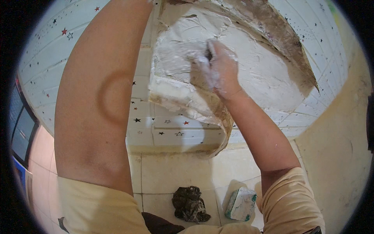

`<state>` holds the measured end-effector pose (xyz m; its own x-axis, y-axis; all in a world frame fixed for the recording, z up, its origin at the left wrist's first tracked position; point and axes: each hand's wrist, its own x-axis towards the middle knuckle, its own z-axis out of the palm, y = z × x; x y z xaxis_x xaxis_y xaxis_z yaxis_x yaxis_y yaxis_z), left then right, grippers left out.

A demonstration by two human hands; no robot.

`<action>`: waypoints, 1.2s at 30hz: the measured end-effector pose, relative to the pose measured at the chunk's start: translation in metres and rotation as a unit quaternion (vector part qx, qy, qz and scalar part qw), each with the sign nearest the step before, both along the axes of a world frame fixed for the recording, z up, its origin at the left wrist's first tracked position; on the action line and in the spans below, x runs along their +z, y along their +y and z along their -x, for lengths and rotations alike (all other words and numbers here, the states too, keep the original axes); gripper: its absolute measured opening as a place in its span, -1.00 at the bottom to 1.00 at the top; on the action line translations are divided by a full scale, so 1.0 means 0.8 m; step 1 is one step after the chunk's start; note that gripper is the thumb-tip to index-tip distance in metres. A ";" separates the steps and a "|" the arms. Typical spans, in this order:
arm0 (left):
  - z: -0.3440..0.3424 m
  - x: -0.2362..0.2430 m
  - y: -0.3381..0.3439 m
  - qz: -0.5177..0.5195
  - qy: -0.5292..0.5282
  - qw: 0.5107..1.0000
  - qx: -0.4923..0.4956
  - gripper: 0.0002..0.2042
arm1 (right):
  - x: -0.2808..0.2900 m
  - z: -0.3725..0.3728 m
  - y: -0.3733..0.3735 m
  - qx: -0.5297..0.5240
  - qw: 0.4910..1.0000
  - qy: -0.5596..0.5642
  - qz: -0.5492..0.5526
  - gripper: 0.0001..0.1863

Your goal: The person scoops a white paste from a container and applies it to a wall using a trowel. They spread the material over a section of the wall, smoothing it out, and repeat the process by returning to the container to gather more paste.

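My right hand (222, 68), smeared white and blurred at the fingers, is closed over a patch of white paste (265, 70) on the wall; what it holds I cannot make out. Around the patch, star-patterned white panelling (171, 128) is torn away. A stained, peeled strip (220, 132) hangs down below my hand, and a brown ragged flap (288, 43) runs along the upper right of the patch. My left forearm (95, 97) stretches up to the top edge, with the hand out of view.
On the tiled floor (163, 167) below lie a dark crumpled cloth (190, 202) and a white-smeared, rounded rectangular container (239, 202) with green marks. A plain stained wall (335, 148) stands at the right. A dark-framed object (23, 117) shows at the far left.
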<state>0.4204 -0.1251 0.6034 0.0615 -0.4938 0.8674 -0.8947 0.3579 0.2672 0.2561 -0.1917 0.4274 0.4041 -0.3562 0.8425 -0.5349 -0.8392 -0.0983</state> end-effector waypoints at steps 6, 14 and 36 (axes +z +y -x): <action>0.003 0.008 -0.003 0.041 -0.057 0.996 0.055 -0.62 | 0.008 0.130 -0.091 -0.136 0.982 -0.046 0.124 -0.63; 0.003 -0.004 0.012 0.061 -0.074 0.992 0.085 -0.60 | 0.043 0.064 0.024 -0.019 0.999 -0.031 -0.025 -0.66; 0.010 0.000 0.003 0.049 -0.035 0.995 0.081 -0.67 | 0.022 0.267 -0.036 -0.072 0.965 -0.227 -0.109 -0.74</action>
